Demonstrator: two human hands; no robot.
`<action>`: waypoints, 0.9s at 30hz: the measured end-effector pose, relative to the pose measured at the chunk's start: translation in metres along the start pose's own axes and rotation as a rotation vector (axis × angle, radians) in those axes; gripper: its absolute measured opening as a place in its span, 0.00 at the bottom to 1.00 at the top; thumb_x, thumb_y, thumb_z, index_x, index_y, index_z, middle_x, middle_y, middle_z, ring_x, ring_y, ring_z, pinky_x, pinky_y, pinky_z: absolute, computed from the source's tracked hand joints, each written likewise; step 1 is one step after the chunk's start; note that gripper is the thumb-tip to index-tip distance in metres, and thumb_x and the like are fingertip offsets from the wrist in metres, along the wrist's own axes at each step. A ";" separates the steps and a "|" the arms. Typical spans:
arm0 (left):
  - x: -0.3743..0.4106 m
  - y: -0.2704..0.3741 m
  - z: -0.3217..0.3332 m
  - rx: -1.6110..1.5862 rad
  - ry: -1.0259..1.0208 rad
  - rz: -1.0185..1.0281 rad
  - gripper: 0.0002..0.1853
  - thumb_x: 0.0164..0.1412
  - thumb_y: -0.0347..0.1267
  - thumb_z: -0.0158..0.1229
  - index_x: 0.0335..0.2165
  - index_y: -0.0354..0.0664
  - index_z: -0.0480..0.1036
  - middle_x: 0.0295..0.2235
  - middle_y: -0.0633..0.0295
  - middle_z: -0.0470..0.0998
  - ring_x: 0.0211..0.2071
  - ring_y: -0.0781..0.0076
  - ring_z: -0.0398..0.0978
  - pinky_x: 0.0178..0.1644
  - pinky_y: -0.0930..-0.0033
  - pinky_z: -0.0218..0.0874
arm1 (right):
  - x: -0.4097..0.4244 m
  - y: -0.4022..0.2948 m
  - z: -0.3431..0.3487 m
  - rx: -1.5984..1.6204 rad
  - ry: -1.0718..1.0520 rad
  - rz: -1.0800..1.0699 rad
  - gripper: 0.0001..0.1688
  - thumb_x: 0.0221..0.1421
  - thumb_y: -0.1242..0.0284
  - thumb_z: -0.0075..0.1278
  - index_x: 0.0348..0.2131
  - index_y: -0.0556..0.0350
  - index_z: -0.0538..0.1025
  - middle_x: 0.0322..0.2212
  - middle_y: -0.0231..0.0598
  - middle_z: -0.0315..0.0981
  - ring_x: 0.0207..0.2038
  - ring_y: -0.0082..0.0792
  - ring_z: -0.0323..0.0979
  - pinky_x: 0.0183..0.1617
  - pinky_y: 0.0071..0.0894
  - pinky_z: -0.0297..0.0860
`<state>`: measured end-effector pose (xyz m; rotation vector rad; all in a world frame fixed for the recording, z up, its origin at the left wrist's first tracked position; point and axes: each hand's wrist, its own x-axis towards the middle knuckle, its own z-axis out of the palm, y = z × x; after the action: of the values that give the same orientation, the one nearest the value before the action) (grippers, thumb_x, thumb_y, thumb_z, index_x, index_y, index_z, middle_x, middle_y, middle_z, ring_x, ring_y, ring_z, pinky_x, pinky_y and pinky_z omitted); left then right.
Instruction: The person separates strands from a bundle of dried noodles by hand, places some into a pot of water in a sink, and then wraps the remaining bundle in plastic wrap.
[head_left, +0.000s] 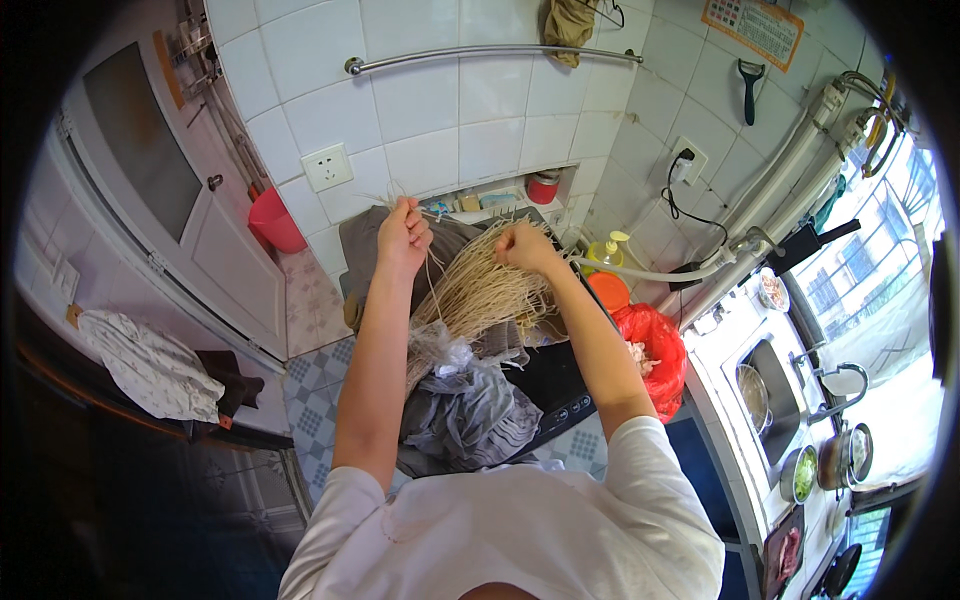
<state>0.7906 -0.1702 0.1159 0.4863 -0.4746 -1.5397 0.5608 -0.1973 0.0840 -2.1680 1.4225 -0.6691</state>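
A large bundle of long, thin tan strands that look like dried noodles (472, 292) lies fanned out across a black-topped appliance (559, 375). Raised at the bundle's left, my left hand (405, 234) grips a few loose strands, whose ends stick out above the fist. My right hand (527, 249) is curled at the bundle's upper end, its fingertips pinched on strands there. A clear plastic bag (450, 352) is bunched around the lower part of the bundle. Grey cloth (472, 412) lies crumpled nearest me, and more grey cloth (367, 240) is under my left hand.
A red plastic bag (664, 360) lines a bin at the right, beside an orange lid (609, 291) and a yellow pump bottle (606, 251). A wall niche holds a red-labelled jar (543, 187). Farther right, a counter has a sink (780, 397) and a bowl of greens (802, 474).
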 end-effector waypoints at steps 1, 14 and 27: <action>0.000 0.004 -0.003 -0.035 -0.020 -0.010 0.12 0.63 0.39 0.42 0.28 0.44 0.64 0.13 0.74 0.55 0.11 0.83 0.50 0.14 0.80 0.41 | -0.004 0.000 0.004 -0.050 -0.034 0.026 0.11 0.38 0.68 0.56 0.20 0.58 0.74 0.19 0.41 0.73 0.25 0.32 0.72 0.30 0.32 0.66; -0.028 0.008 0.013 -0.139 0.196 -0.125 0.16 0.64 0.37 0.39 0.24 0.41 0.64 0.17 0.68 0.62 0.18 0.75 0.60 0.32 0.69 0.63 | 0.006 0.019 -0.030 -0.005 0.138 -0.003 0.09 0.41 0.69 0.54 0.20 0.56 0.75 0.18 0.39 0.73 0.22 0.31 0.70 0.28 0.29 0.66; -0.015 -0.054 -0.005 0.641 -0.037 -0.457 0.16 0.59 0.40 0.49 0.21 0.42 0.63 0.13 0.74 0.54 0.10 0.85 0.48 0.12 0.79 0.39 | -0.003 0.006 0.020 -0.055 0.127 0.087 0.06 0.37 0.71 0.54 0.18 0.56 0.76 0.16 0.42 0.72 0.21 0.37 0.72 0.28 0.32 0.67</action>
<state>0.7497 -0.1542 0.0810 1.1213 -0.9420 -1.8191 0.5680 -0.1944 0.0645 -2.1236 1.6086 -0.7550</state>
